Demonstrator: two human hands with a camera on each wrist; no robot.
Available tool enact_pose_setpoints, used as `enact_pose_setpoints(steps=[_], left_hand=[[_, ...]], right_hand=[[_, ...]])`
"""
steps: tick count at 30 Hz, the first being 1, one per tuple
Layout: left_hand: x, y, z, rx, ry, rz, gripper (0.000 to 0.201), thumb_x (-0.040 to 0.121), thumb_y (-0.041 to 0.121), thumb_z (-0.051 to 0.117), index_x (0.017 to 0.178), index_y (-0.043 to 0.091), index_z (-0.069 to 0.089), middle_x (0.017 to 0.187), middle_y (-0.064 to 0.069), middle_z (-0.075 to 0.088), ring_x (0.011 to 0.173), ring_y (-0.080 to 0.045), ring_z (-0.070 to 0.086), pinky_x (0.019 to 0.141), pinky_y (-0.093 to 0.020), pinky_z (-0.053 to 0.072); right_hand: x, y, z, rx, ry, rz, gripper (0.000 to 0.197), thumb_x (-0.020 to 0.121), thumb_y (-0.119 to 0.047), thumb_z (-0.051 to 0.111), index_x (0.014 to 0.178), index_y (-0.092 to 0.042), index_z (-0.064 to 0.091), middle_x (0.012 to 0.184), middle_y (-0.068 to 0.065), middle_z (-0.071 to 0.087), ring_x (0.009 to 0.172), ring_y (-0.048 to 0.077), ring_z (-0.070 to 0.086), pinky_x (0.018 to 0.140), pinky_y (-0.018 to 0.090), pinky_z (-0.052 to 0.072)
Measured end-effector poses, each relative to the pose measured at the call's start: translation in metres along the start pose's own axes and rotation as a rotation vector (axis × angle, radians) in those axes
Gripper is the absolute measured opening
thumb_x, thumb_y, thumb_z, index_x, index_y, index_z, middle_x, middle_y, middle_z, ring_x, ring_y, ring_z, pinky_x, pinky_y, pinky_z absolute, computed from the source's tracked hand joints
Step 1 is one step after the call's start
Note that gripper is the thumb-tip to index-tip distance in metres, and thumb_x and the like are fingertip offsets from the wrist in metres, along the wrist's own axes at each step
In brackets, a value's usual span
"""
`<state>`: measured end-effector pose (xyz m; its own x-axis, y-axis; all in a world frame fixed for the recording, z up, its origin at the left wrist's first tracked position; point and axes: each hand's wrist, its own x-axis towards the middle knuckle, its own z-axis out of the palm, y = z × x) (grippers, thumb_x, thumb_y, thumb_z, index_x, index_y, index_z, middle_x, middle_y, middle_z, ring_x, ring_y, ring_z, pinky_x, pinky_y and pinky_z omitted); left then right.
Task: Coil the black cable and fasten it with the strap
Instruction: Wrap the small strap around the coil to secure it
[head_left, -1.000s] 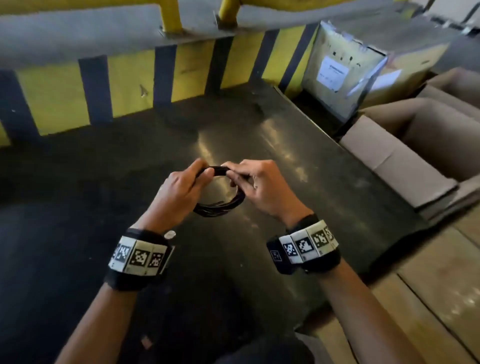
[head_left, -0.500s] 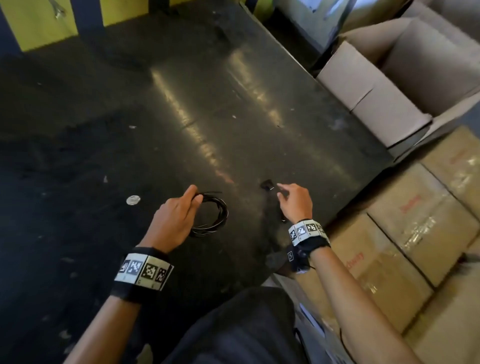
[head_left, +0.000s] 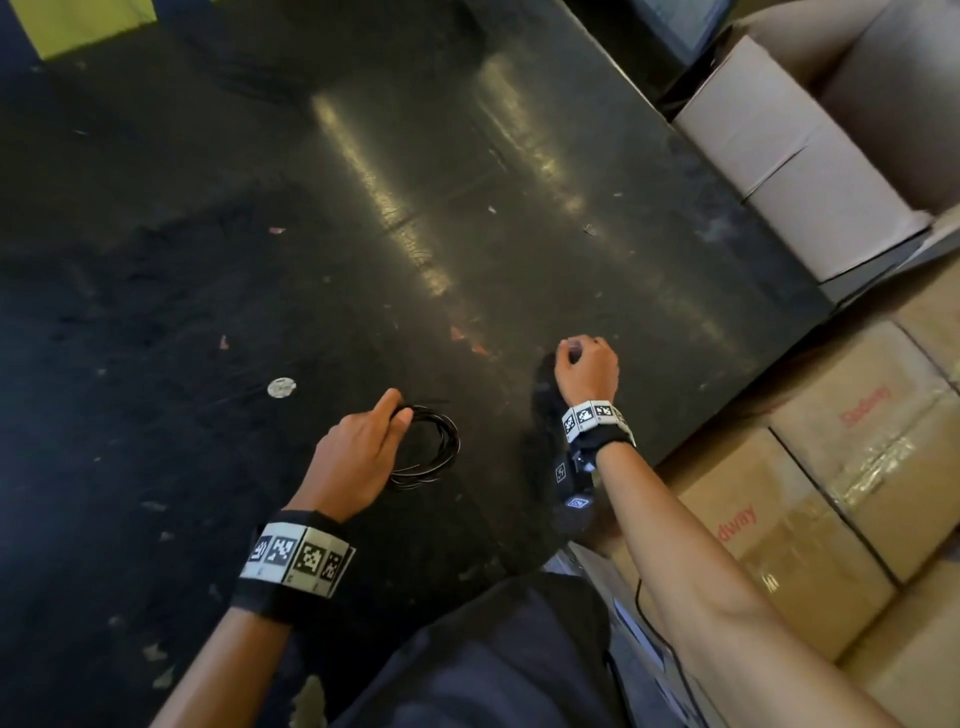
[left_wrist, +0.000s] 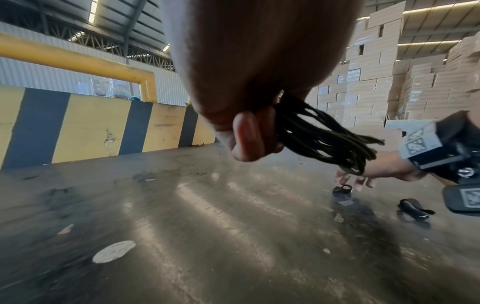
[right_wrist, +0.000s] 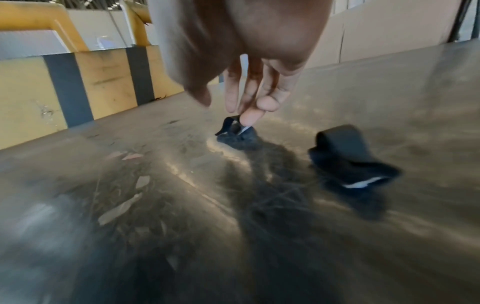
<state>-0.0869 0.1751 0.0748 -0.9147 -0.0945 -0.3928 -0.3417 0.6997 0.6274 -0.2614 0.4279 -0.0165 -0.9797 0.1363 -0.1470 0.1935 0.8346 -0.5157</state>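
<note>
Head: left hand (head_left: 358, 457) grips the coiled black cable (head_left: 434, 448) above the worktop (head_left: 467, 208); right hand (head_left: 587, 370) hides the strap.
Left wrist: loops (left_wrist: 324, 137) fan out, could spring loose if the grip slackens.
Right wrist: fingers (right_wrist: 249, 118) extended, touching the small strap (right_wrist: 235, 131), not yet pinching; blurred. Second strap (right_wrist: 348, 156) nearby, wrong pick possible.

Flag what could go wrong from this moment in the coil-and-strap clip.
The left hand alone pinches the coiled black cable at one side; the loops fan apart in the left wrist view and could spring loose. The right hand only touches the nearer strap with its fingertips, so the pickup may slip. A second strap lies close by.
</note>
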Motion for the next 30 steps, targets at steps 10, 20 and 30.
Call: enact_pose_setpoints(steps=[10,20,30], left_hand=[[-0.005,-0.009,-0.004,-0.024,0.009,-0.009,0.017,0.107,0.034,0.037,0.112,0.023,0.049,0.066,0.000,0.059,0.054,-0.009,0.058,0.053,-0.023,0.042],[-0.021,0.002,-0.027,-0.090,0.137,0.018,0.020,0.107,0.036,0.036,0.108,0.023,0.050,0.066,0.000,0.058,0.053,-0.013,0.054,0.052,-0.031,0.045],[-0.081,0.023,-0.080,-0.024,0.374,0.143,0.015,0.107,0.037,0.038,0.096,0.031,0.046,0.063,0.007,0.050,0.055,-0.008,0.049,0.053,-0.020,0.033]], right_hand=[[0.013,-0.001,0.003,0.131,-0.113,0.215,0.032,0.085,-0.004,0.073,0.116,-0.007,0.077,0.114,0.013,0.079,0.116,0.027,0.070,0.106,0.027,0.047],[-0.037,-0.065,-0.029,0.603,-0.214,-0.114,0.015,0.084,-0.001,0.079,0.087,-0.016,0.082,0.089,0.013,0.080,0.088,0.030,0.079,0.085,0.042,0.065],[-0.102,-0.174,-0.077,0.533,-0.029,-0.883,0.013,0.078,-0.009,0.088,0.088,-0.008,0.080,0.089,0.004,0.078,0.081,0.015,0.074,0.078,0.023,0.059]])
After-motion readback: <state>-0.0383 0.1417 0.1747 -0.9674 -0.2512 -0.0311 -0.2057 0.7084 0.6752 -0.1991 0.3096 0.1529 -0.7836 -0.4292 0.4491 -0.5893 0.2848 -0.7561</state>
